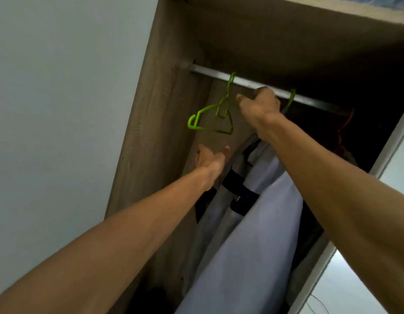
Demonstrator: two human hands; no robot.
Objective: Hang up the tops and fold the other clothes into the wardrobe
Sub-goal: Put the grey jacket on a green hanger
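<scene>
**Wardrobe corner seen from below, both arms reaching up to the rail**

White wall (pixel 60 109) filled the left of the head view. Beside it stood the open wooden wardrobe (pixel 155 132). Its metal rail (pixel 210 73) ran from upper left down to the right.

My right hand (pixel 257 104) was up against the rail with its fingers curled. They seemed to be round the neck of a loaded green hanger (pixel 292 96), whose hook sat on the rail just right of my knuckles. The grip itself was hidden. From under that hand a pale top (pixel 253 234) hung long and straight down towards me.

My left hand (pixel 211 162) was lower and nearer the side panel. Its fingers were straight and spread, and it held nothing, resting at the top's left edge.

An empty green hanger (pixel 210 116) hung tilted on the rail, just left of my right hand.

I judged the top hooked on, so any sliding was the next call. Bare rail lay leftward past the empty hanger. The right was dark and crowded, with an orange hanger (pixel 346 123) near.
</scene>
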